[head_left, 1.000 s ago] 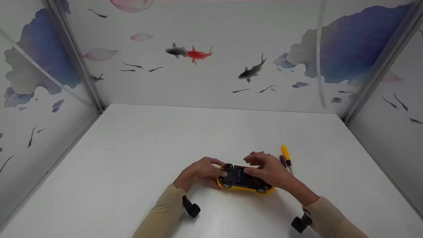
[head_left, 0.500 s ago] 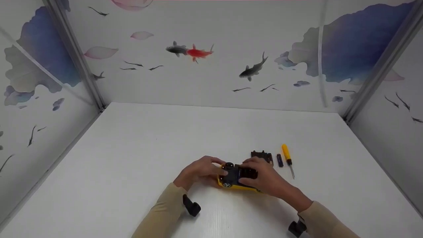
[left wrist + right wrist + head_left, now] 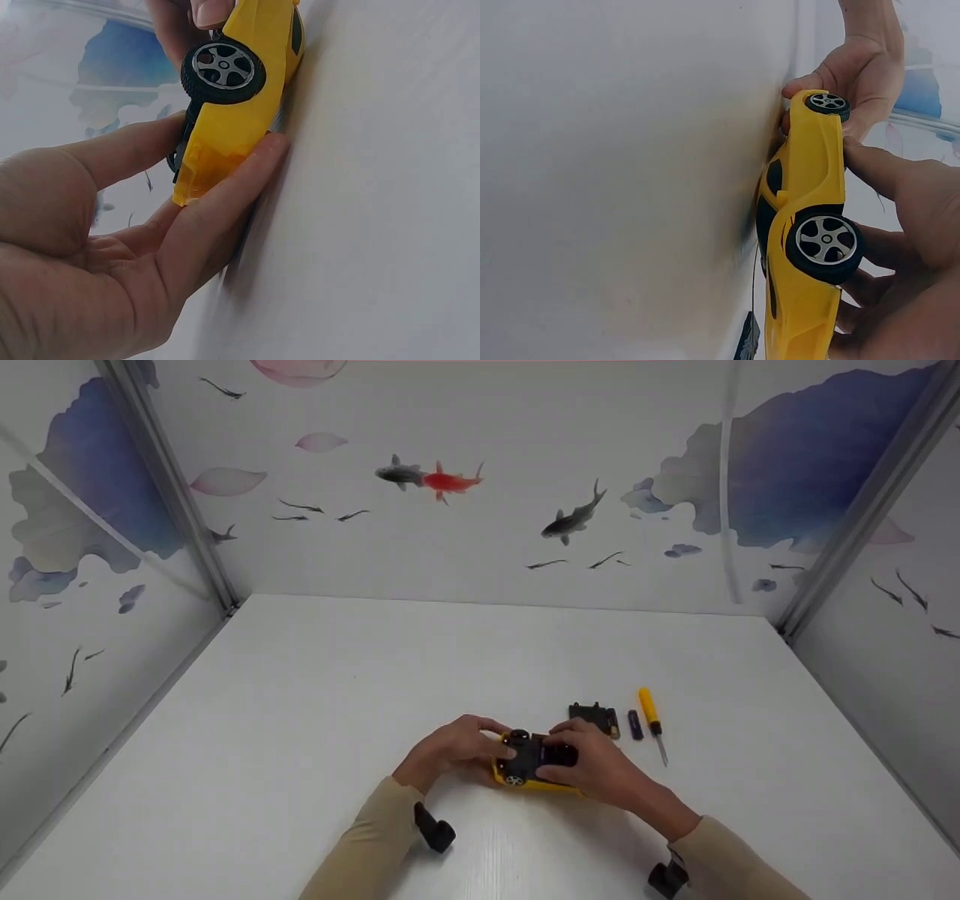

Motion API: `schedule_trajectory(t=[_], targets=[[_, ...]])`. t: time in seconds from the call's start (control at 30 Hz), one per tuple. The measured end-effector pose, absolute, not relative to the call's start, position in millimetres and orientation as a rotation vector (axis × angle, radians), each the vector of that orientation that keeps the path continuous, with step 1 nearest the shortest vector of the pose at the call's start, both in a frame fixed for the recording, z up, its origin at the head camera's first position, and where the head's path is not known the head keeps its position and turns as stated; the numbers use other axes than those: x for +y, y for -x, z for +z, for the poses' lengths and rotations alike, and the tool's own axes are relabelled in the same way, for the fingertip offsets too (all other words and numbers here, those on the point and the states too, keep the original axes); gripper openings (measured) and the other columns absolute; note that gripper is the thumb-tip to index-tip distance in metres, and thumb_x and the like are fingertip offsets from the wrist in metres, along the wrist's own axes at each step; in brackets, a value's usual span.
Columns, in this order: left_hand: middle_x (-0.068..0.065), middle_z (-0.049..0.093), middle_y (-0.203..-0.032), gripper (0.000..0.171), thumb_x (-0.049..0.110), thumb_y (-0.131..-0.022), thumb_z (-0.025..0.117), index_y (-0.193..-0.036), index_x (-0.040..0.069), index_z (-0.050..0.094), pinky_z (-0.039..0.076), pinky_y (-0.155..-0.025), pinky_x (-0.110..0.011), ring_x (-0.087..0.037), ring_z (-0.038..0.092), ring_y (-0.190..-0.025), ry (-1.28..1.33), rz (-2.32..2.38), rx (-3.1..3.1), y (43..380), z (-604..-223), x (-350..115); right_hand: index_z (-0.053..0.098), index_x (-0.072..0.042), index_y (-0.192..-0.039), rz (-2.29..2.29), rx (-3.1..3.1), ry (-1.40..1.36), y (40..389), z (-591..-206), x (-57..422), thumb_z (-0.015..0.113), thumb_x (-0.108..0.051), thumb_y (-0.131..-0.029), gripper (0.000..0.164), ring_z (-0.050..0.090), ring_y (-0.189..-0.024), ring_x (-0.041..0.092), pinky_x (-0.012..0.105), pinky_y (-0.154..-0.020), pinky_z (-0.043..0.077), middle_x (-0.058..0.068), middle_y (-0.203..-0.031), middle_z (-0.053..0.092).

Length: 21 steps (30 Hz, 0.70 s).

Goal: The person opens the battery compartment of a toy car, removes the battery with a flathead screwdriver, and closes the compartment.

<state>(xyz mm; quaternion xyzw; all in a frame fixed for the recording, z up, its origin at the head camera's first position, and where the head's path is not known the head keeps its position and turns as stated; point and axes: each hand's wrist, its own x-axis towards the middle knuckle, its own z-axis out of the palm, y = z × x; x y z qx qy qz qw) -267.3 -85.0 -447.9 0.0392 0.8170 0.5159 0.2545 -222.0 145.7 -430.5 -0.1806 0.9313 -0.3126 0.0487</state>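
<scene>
A yellow toy car (image 3: 529,761) is turned over, its black underside and wheels facing up. My left hand (image 3: 459,744) grips its left end, thumb on the underside; in the left wrist view the fingers (image 3: 232,191) of that hand lie along the yellow body. My right hand (image 3: 600,765) curves over the car's other half, thumb and fingers on either side of a dark recess in the underside. The right wrist view has the thumb of the right hand (image 3: 922,247) at the underside's edge, beside a silver-spoked wheel (image 3: 826,239). The right hand hides the car's right end from above.
Beyond the right hand lie a black plastic part (image 3: 594,714), a small dark-blue cylinder (image 3: 635,724) and a screwdriver (image 3: 649,711) with a yellow handle. All rest on the white table (image 3: 360,675). Printed wall panels (image 3: 480,532) enclose the back and sides.
My right hand has come down and left onto the car's underside from just above it. The black part and dark-blue cylinder behind it now show more fully. The left hand keeps its hold.
</scene>
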Motion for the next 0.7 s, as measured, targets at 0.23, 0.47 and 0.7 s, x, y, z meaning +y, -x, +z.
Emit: schedule_trajectory(t=[0.23,0.47,0.7], targets=[[-0.012,0.063,-0.132,0.044,0.024,-0.083,0.079,-0.125,0.016,0.069,0.047,-0.105,-0.041,-0.023,0.062,-0.108,-0.086,1.381,2.231,268.5,-449.2,-83.9,0.071,-0.007,-0.120,-0.919,2.850,0.581,222.1,-430.0,144.4,0.075,-0.031,-0.090,0.039,0.056,-0.117,0.025,0.049,-0.100,0.053,0.008,-0.127,0.058],[-0.012,0.063,-0.131,0.045,0.024,-0.083,0.079,-0.126,0.015,0.069,0.050,-0.099,-0.036,-0.021,0.064,-0.104,-0.106,1.395,2.217,268.4,-448.9,-85.2,0.074,-0.011,-0.116,-0.950,2.808,0.628,221.8,-429.8,148.4,0.061,-0.039,-0.099,0.036,0.053,-0.125,0.029,0.055,-0.106,0.047,0.010,-0.134,0.056],[-0.014,0.063,-0.127,0.047,0.020,-0.086,0.077,-0.131,0.014,0.065,0.060,-0.083,-0.033,-0.020,0.068,-0.098,-0.076,1.454,2.117,266.1,-447.5,-85.2,0.076,-0.015,-0.112,-0.999,2.789,0.672,215.0,-432.1,151.1,0.061,-0.042,-0.099,0.033,0.046,-0.135,0.035,0.058,-0.108,0.044,0.011,-0.143,0.051]])
